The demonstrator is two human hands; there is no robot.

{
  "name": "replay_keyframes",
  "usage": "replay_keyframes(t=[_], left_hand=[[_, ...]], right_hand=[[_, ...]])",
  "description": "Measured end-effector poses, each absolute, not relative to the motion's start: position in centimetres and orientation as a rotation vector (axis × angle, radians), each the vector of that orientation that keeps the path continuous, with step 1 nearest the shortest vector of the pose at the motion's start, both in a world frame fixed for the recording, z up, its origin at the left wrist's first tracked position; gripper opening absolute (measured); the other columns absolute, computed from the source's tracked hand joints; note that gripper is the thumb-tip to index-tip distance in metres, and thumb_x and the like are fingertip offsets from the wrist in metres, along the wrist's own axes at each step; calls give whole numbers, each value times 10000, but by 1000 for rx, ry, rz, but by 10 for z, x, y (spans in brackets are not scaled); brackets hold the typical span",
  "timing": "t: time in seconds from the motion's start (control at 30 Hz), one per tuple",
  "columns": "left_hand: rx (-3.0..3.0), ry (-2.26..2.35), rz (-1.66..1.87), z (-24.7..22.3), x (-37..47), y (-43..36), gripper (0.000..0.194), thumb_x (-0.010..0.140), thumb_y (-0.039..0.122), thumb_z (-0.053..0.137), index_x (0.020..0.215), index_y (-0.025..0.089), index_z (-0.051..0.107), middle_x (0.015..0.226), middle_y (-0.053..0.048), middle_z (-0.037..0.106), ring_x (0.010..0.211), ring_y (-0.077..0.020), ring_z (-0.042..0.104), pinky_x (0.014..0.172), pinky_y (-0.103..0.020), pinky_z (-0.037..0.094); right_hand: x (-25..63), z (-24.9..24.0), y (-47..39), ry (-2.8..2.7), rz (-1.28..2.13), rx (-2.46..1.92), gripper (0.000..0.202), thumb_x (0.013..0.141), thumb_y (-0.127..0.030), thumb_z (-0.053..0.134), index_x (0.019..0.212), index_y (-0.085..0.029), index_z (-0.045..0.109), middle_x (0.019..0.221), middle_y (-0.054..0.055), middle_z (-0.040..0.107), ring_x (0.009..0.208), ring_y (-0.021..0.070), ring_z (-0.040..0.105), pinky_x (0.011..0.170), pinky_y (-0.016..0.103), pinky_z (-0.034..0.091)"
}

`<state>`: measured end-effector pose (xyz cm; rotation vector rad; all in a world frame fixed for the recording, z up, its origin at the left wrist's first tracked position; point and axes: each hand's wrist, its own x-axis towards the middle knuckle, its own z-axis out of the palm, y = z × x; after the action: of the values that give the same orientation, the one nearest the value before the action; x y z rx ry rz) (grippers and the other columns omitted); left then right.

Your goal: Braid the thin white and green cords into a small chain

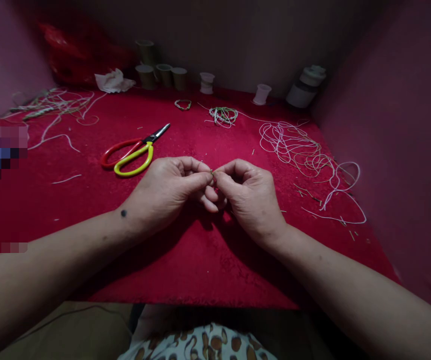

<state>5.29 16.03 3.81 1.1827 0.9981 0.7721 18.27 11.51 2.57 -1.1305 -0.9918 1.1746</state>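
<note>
My left hand [175,185] and my right hand [247,192] meet fingertip to fingertip over the red cloth. Between them shows a tiny green cord piece [211,172], pinched by thumb and index finger on both sides. Most of it is hidden by the fingers. Beyond my left wrist lie scissors [134,157] with one red and one yellow handle, blades pointing away to the right. Farther back, a small braided loop [182,104] and a bundle of green and white cord loops [223,116] rest on the cloth.
Tangled pale cord [290,145] spreads at the right, near short clippings. More cord [61,105] lies back left. Along the back stand green spools [164,75], white spools [262,94], a white-lidded bottle [305,87], crumpled tissue [113,81] and a red bag [76,55].
</note>
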Motion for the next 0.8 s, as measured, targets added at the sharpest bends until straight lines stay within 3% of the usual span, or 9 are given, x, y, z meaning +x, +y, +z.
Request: replay_keyframes(t=[0.57,0.8], left_hand=[[1147,915,797,37,53,160,108,777,34,656,720,121,681,540,-19,705,452,-116,665,510,-176,566],[1203,985,817,40,53,161,130,798,71,672,684,134,675,568,-11,709,470,-123,676,522,-196,577]], right_hand=[[185,20,117,-1121,988,-1191,189,806,-103,601,642,-181,552,509,-68,582,437,53,530,425,160,408],[187,16,117,-1163,945,-1235,156,833,-190,621,682,-180,586,576,-43,603,510,66,526,490,182,436]])
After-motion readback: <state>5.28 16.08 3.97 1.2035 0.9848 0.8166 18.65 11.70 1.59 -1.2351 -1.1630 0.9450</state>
